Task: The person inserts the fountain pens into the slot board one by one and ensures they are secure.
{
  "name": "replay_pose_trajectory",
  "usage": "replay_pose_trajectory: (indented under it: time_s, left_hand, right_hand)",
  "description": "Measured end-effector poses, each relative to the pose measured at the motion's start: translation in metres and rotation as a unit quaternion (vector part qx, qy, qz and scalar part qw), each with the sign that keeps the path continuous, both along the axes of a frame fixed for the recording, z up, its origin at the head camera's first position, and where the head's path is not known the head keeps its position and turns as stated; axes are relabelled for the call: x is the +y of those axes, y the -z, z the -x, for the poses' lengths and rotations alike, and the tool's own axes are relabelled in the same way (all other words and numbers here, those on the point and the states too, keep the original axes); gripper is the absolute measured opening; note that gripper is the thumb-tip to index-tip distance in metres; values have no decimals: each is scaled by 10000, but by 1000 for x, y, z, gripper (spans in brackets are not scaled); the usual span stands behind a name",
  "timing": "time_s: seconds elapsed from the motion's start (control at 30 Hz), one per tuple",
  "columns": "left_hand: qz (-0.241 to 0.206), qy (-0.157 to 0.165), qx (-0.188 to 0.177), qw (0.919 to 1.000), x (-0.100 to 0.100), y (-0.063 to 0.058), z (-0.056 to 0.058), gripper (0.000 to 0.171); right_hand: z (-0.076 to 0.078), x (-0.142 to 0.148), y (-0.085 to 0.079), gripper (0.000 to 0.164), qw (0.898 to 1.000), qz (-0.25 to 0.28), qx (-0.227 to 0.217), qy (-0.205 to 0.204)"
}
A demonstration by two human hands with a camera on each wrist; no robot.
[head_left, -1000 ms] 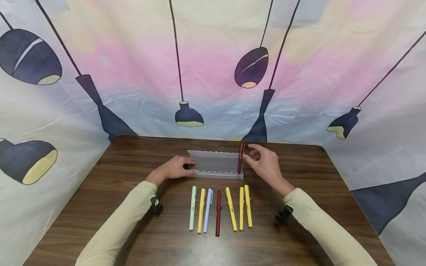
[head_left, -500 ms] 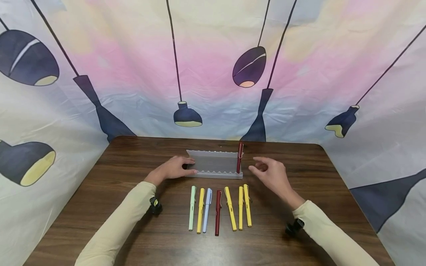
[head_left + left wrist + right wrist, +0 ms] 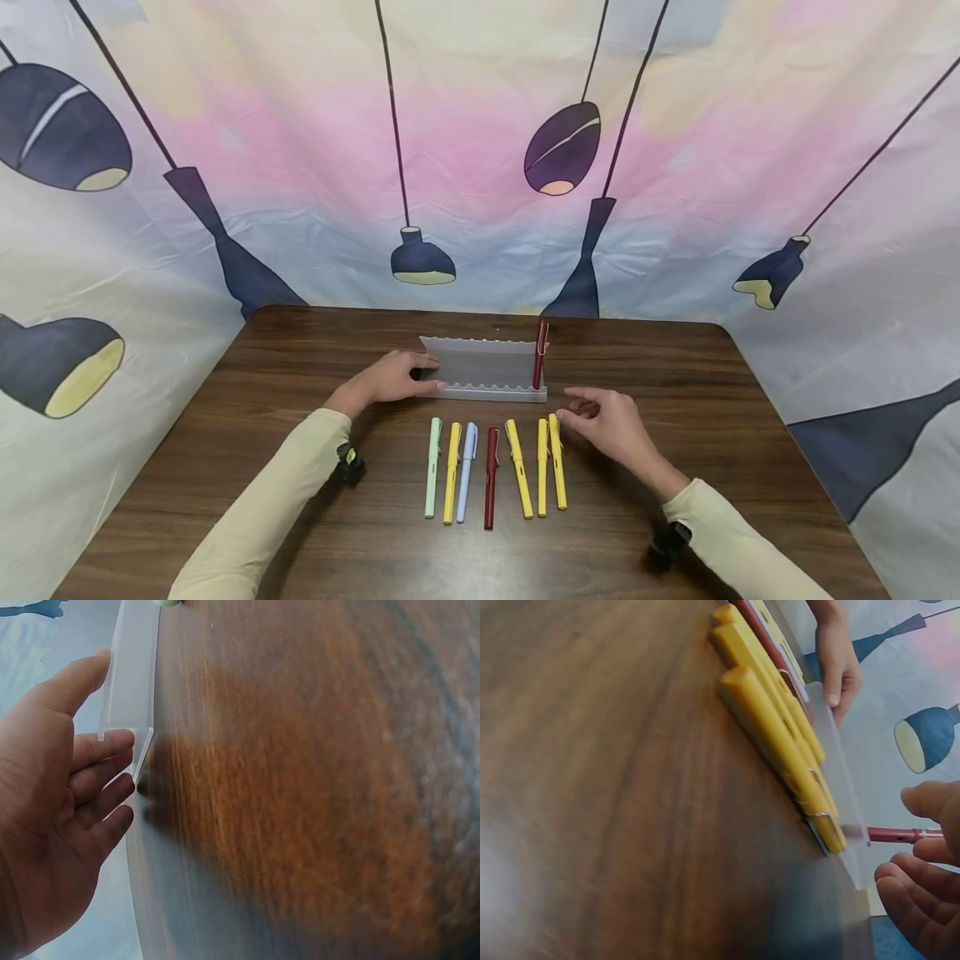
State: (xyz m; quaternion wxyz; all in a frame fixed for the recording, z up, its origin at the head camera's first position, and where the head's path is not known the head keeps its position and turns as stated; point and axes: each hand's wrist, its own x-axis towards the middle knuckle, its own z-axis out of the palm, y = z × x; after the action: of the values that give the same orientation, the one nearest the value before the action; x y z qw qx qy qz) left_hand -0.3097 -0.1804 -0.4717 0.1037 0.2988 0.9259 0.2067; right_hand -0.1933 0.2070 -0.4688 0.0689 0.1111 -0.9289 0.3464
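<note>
A clear plastic pen rack (image 3: pixel 487 393) with scalloped edges stands toward the back of the table. My left hand (image 3: pixel 392 377) holds its left end, thumb at the front corner and fingers around the end; the left wrist view shows this hand (image 3: pixel 60 780) against the rack (image 3: pixel 133 667). One dark red pen (image 3: pixel 540 358) lies in the rack's rightmost slot, its cap end sticking up past the back edge. My right hand (image 3: pixel 611 423) hovers with bent fingers and nothing held, its thumb tip beside the cap of the rightmost yellow pen (image 3: pixel 558 467). Contact there cannot be made out.
In front of the rack lies a row of pens: mint green (image 3: pixel 432 471), yellow (image 3: pixel 452 475), light blue (image 3: pixel 467 475), dark red (image 3: pixel 491 479) and two more yellow ones, the tilted yellow pen (image 3: pixel 520 471) and its upright neighbour (image 3: pixel 543 471). A lamp-printed cloth (image 3: pixel 480 167) hangs behind the table.
My right hand has drawn away from the red pen in the rack, moved right, then come down toward the rightmost yellow pen. The left hand has stayed on the rack.
</note>
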Motion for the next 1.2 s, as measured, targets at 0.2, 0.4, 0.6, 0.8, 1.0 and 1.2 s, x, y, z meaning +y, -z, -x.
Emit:
replay_pose_trajectory:
  time_s: [0.2,0.4,0.6,0.8,1.0,1.2]
  left_hand:
    - [58,16,-2,10000,0,-1,1,67]
    - [89,38,30,9999,-1,-1,2,68]
    - [88,38,17,10000,-1,0,2,68]
    - [63,29,9,10000,0,1,2,66]
    - [16,85,23,10000,0,-2,-1,66]
    - [5,71,18,10000,1,-4,-1,65]
  right_hand:
    - [-5,-6,10,39,9992,42,-389,66]
    - [-7,-10,13,39,9974,47,-716,114]
    - [-6,-12,15,40,9965,10,-824,142]
    - [-4,-12,19,39,9963,-72,-849,121]
    - [-3,-14,20,42,9956,-128,-922,85]
    - [-1,-13,21,43,9955,-219,-918,-32]
